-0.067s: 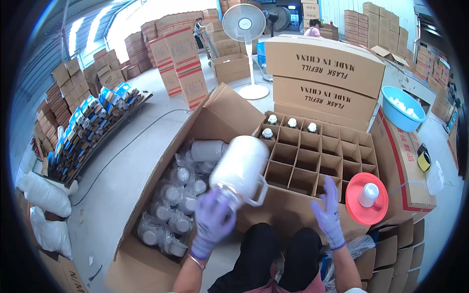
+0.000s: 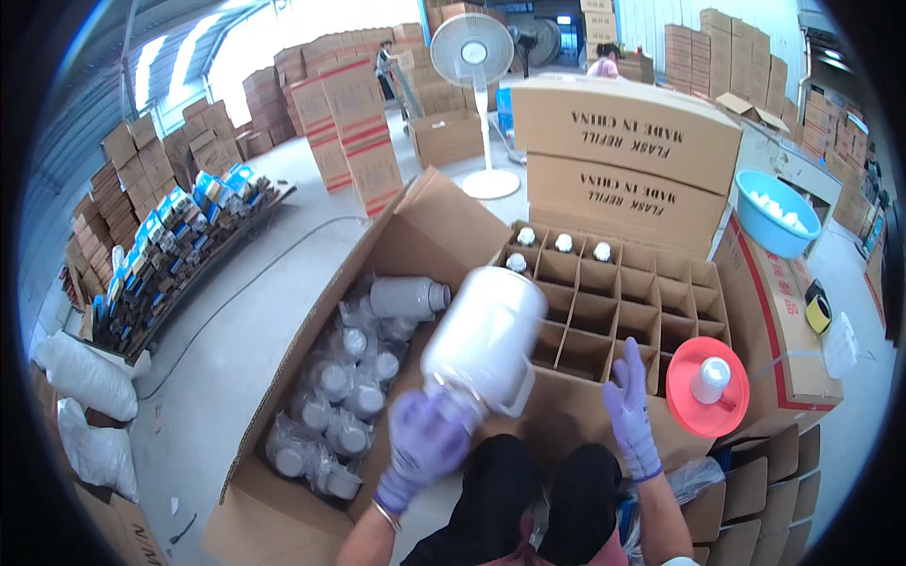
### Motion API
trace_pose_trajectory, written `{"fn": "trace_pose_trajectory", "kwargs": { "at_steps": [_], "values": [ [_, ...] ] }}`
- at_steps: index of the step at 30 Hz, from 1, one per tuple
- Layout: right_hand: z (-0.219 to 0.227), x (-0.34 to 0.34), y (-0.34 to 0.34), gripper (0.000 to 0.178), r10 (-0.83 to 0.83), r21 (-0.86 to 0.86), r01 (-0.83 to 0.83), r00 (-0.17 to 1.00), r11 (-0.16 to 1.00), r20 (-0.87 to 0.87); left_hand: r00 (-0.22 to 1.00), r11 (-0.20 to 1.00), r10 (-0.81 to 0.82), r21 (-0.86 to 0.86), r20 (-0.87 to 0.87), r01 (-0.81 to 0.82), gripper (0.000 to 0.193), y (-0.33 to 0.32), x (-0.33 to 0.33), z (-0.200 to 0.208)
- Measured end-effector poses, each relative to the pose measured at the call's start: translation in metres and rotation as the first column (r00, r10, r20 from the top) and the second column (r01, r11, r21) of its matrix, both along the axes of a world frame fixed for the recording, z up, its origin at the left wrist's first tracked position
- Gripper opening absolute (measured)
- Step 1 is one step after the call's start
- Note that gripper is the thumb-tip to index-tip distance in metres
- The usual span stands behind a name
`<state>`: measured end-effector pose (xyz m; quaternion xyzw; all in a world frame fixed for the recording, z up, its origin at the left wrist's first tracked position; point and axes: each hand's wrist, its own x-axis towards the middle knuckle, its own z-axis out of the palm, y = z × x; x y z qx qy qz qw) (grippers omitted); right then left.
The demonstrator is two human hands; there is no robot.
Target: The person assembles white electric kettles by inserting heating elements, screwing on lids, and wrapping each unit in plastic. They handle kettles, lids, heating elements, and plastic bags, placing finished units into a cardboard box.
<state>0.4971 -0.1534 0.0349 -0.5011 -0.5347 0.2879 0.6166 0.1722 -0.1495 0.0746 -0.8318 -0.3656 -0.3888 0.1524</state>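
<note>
My left hand [image 2: 429,434], in a purple glove, grips a white flask jug [image 2: 486,330] by its narrow neck end. The jug is tilted, wide end up and away, its handle on the right. Gloved too, my right hand [image 2: 632,415] is raised with fingers apart, by the front side of a divided carton [image 2: 566,407]. Several silver-topped bottles [image 2: 563,243] stand in the carton's far-left cells. Left of the jug, an open carton [image 2: 269,391] holds several plastic-wrapped cups [image 2: 332,380] and a white bottle [image 2: 406,297] lying on its side.
Right of my right hand is a red dish [image 2: 681,401] with a white cup [image 2: 711,379]. A blue basin [image 2: 779,236] sits on a taped box. Printed cartons [image 2: 623,141] rise behind the divided carton. A white fan [image 2: 472,52] and two other people are farther back.
My left hand and the jug have moved right, toward the divided carton. More of the white bottle in the left carton shows. My right hand has barely shifted, still open.
</note>
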Motion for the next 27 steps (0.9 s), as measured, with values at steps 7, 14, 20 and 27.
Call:
{"fn": "trace_pose_trajectory", "kwargs": {
  "at_steps": [7, 14, 20, 27],
  "values": [
    [-0.005, -0.001, -0.023, 0.044, 0.264, 0.148, -0.219, 0.783, 0.964, -0.563, 0.741, 0.620, -0.582, -0.406, 0.335, 0.671, 0.040, -0.079, 0.034, -0.026],
    [-0.048, -0.025, -0.109, 0.017, 0.425, -0.173, -0.460, 0.882, 0.871, -0.202, 0.892, 0.595, 0.445, -0.718, -0.080, -0.361, 0.076, 0.007, -0.094, -0.206],
    [0.042, -0.042, -0.127, 0.035, 0.255, -0.015, -0.275, 0.869, 0.961, 0.425, 0.877, 0.526, 0.455, -0.748, -0.154, -0.404, 0.076, 0.004, -0.075, -0.225],
    [0.003, -0.067, -0.147, 0.074, 0.290, -0.079, -0.388, 0.523, 0.918, 0.802, 0.888, 0.528, 0.409, -0.738, -0.212, -0.420, 0.069, -0.030, -0.094, -0.226]
  ]
}}
